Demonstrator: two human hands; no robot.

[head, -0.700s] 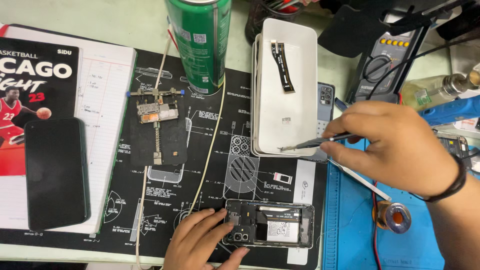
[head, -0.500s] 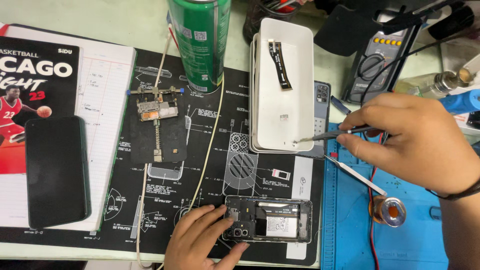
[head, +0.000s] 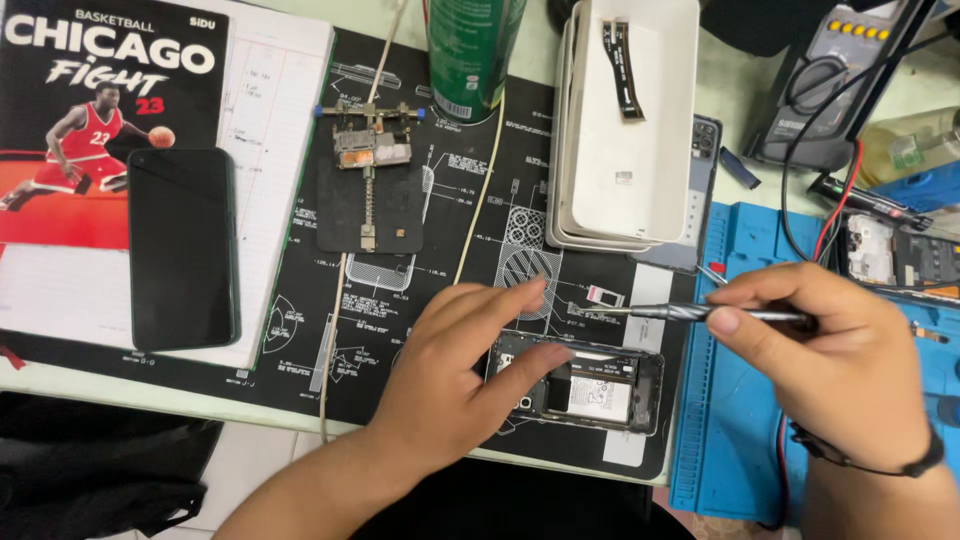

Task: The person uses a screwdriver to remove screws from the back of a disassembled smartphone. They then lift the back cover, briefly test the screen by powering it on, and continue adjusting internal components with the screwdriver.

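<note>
the opened phone (head: 585, 385), its back off and its battery and boards showing, lay at the near edge of the black printed work mat (head: 450, 210); everything below is placed from that phone. the left hand (head: 455, 375) lay flat over the phone's left end, fingers spread and loosely bent, the forefinger pressing along its top edge; it gripped nothing. the right hand (head: 835, 350) hovered just to the phone's right, closed around a slim metal screwdriver (head: 680, 313), thumb and forefinger pinching the shaft. the tool lay level, its tip pointing left and hanging just above the phone's top edge; whether the tip touched the phone could not be told. a dark band sat on that wrist.

beyond the phone, a stack of white phone back covers (head: 625, 130) stood with a dark flex strip (head: 622, 65) lying in the top one. beyond and to the left, a circuit board sat clamped in a small metal holder (head: 368, 165), and a green spray can (head: 470, 50) stood farther back. well to the left, a black phone (head: 182, 247) lay screen up on a notebook (head: 265, 120). to the right, a blue silicone mat (head: 735, 420) lay under the right hand, and a multimeter (head: 825, 90) with red and black leads stood far beyond it.
</note>
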